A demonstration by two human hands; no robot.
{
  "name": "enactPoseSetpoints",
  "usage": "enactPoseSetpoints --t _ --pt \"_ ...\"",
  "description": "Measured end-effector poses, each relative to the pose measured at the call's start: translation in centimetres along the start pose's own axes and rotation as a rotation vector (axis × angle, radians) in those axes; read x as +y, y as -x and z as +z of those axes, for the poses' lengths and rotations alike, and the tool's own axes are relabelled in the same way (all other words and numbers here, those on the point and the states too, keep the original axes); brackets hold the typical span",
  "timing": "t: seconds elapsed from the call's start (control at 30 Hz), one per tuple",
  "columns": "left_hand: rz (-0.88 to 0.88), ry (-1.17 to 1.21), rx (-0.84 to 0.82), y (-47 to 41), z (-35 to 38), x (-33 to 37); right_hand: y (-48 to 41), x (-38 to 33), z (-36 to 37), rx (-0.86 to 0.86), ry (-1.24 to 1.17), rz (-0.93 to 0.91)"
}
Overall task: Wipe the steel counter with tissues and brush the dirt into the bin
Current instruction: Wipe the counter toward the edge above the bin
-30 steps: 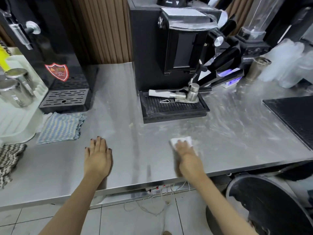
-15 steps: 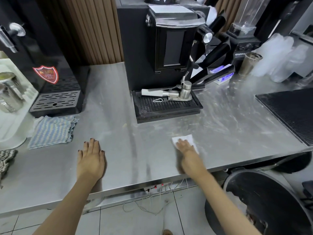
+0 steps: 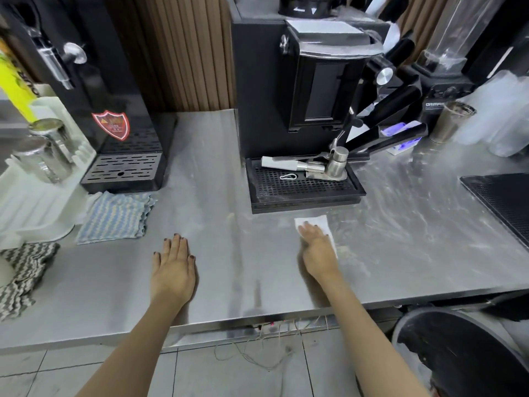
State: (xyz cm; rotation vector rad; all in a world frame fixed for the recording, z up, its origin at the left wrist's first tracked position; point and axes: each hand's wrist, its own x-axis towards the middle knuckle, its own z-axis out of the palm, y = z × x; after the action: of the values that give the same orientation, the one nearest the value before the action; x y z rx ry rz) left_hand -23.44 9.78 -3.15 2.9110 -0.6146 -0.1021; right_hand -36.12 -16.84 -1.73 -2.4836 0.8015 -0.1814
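Note:
The steel counter [image 3: 229, 265] runs across the view, smeared with pale streaks on its right half. A white tissue [image 3: 320, 223] lies flat just in front of the coffee machine's drip tray. My right hand [image 3: 317, 247] presses on the tissue with straight fingers, covering its near part. My left hand [image 3: 173, 267] rests flat on the bare steel, palm down, about two hand widths to the left. The black bin [image 3: 446, 348] stands on the floor below the counter's front edge at the lower right.
A black coffee machine [image 3: 286, 81] with its drip tray [image 3: 303, 193] stands behind the tissue. A black dispenser [image 3: 94, 90], a striped cloth [image 3: 114, 217], a white drying rack [image 3: 31, 207] with steel jugs sit left. A black mat [image 3: 506, 202] lies right.
My right hand has slid the tissue away from me, closer to the drip tray. My left hand has stayed flat in place. The view has shifted slightly.

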Motion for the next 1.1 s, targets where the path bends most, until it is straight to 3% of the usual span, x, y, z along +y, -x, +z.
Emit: enactPoseSetpoints --t 0.07,0.13,0.2,0.3,0.47,0.6,0.8,1.1 --pt "-0.005 0.016 0.005 0.1 0.0 0.0 -0.1 1.3 -1.2 0.102 0.023 0.141" --pt "0.0 0.026 0.01 0.1 0.0 0.0 0.7 -0.6 -0.7 0.175 0.004 0.142" --pt "-0.002 0.031 0.014 0.1 0.0 0.0 2.2 -5.1 1.8 0.079 -0.066 -0.068" --pt "-0.026 0.039 0.01 0.0 0.3 -0.2 3.5 -11.5 6.5 -0.247 -0.027 -0.443" --pt "-0.041 0.028 0.009 -0.1 0.5 -0.3 -2.4 -15.4 10.1 -0.28 0.042 -0.515" --pt "-0.033 0.015 0.01 -0.2 0.4 -0.3 -6.3 -15.9 9.6 -0.229 0.044 -0.396" --pt "-0.036 0.022 0.01 -0.1 0.3 -0.3 -3.8 -11.3 7.9 0.043 -0.012 -0.184" --pt "-0.033 0.001 0.005 -0.1 0.3 -0.3 -1.2 -2.2 1.5 0.107 0.065 0.203"
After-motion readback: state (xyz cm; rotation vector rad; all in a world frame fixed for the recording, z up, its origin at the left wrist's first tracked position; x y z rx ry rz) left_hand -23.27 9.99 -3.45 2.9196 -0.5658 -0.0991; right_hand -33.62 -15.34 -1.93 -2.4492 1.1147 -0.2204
